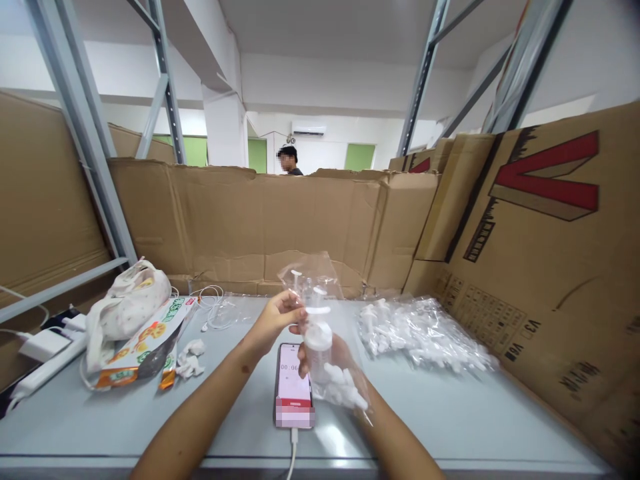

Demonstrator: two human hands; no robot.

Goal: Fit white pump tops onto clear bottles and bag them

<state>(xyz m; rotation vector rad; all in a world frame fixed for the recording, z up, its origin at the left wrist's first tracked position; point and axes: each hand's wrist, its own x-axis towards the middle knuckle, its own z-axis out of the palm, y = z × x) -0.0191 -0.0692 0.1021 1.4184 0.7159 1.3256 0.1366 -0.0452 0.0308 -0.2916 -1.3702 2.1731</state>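
Clear plastic bag (pixel 327 327), with white parts (pixel 343 387) and perhaps a bottle (pixel 319 341) inside, is above the table (pixel 235 420), near the phone (pixel 294 385); my left hand (pixel 281 317) pinches it, my right hand (pixel 343 355) clasps it.

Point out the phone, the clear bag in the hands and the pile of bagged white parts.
Phone (pixel 291 383): head view, on its screen.
Clear bag (pixel 328 277): head view, on the bare film near its top.
Pile of bagged white parts (pixel 425 333): head view, around the middle of the pile.
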